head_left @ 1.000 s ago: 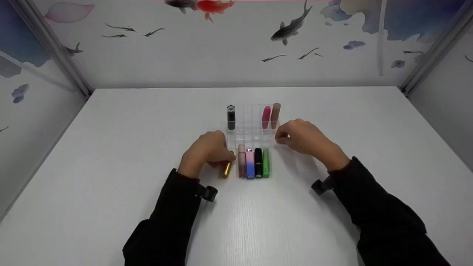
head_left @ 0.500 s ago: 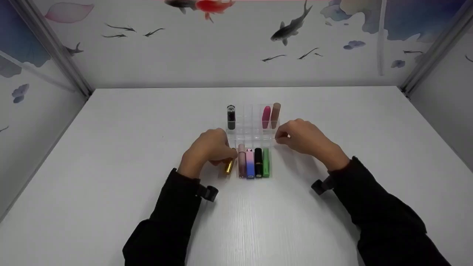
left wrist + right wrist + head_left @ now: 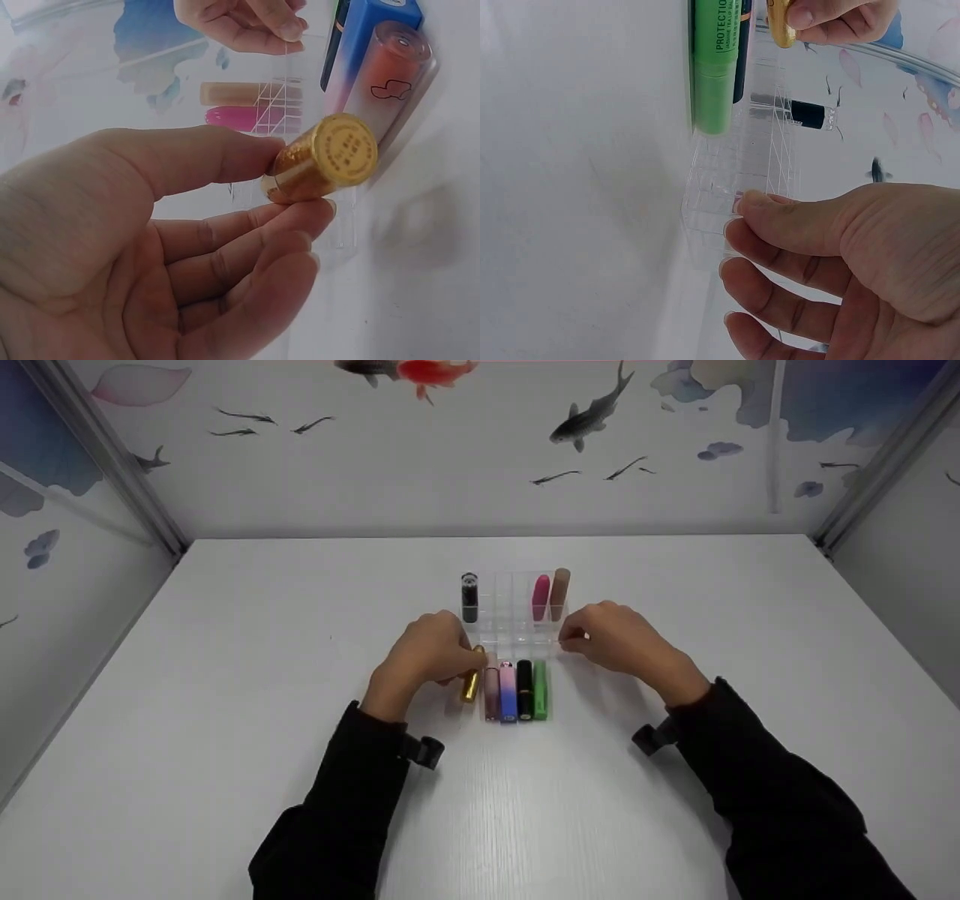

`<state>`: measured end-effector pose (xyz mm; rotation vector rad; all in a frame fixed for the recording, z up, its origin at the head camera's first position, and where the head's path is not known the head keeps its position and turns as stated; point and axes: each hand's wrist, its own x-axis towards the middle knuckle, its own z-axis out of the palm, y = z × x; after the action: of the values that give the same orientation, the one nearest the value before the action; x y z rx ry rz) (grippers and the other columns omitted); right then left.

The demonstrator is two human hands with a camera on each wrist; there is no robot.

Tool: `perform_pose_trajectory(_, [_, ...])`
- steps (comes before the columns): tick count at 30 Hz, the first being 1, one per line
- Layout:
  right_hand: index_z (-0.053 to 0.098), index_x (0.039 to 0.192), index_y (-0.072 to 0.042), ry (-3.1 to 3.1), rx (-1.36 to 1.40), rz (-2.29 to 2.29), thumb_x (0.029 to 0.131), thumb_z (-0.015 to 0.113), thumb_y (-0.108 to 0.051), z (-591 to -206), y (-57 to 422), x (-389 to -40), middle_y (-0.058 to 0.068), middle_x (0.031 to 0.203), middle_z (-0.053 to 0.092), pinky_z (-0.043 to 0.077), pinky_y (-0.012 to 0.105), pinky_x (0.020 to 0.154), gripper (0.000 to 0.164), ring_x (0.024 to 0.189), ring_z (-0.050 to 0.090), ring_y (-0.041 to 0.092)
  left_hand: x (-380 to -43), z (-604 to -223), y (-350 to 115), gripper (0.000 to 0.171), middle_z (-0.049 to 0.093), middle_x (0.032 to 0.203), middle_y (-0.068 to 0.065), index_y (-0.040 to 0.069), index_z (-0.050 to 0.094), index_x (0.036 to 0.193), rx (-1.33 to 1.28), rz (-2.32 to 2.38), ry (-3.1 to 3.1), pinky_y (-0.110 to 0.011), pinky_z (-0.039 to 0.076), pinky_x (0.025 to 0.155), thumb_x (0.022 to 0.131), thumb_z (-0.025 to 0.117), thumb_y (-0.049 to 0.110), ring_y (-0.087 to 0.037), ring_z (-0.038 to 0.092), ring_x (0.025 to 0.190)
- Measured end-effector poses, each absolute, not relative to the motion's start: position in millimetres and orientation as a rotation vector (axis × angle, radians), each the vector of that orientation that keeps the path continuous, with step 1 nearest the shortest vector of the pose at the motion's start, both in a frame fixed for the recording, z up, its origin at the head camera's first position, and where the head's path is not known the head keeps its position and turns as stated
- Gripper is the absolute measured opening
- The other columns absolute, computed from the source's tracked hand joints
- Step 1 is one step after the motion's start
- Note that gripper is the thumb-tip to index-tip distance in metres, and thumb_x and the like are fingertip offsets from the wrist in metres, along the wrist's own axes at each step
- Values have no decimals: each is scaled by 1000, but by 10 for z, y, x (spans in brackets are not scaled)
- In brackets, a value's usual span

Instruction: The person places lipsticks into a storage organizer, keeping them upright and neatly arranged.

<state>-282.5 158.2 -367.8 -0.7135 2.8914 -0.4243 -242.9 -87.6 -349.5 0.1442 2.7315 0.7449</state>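
My left hand (image 3: 431, 649) pinches a gold lipstick tube (image 3: 471, 684) between thumb and fingers, tilted beside the near left corner of a clear compartmented organizer (image 3: 514, 649). In the left wrist view the tube's round, printed end (image 3: 346, 150) faces the camera. My right hand (image 3: 619, 641) pinches the organizer's right edge with thumb and forefinger, the other fingers loosely bent. Along the organizer's near side runs a row: a dusky pink lip gloss (image 3: 491, 697), a pink-and-blue tube (image 3: 508, 695), a black lipstick (image 3: 524, 690) and a green lip balm (image 3: 540, 690).
In the organizer's far row are a black tube with a clear top (image 3: 469, 598) at left, and a bright pink tube (image 3: 540, 598) and a brown tube (image 3: 559, 595) at right. The white table (image 3: 510, 825) is bounded by patterned panels (image 3: 480, 480).
My left hand has lifted the gold lipstick tube and moved it away from me and slightly right, toward the organizer's left side. My right hand has stayed in place.
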Motion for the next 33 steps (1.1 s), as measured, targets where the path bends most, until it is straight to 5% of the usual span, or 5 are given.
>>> perform_pose_trajectory(8, [74,100,-12,2878,-698,-434,87,67,-14,-3684,1586,-2838,4,94,71,50,35,78,15,81,57,19,-2426,-3453,-853,25,73,74,-9,12,74,69,190,900,2717,-22,34,45,80,65,33,-11,53,51])
perform_pose_trajectory(33, [74,99,-12,2888,-716,-422,87,66,-14,-3687,1584,-2838,3,91,71,48,35,76,14,80,57,19,-2469,-3487,-830,26,67,80,1,16,74,88,321,1238,2755,-27,45,63,81,65,39,-13,55,73])
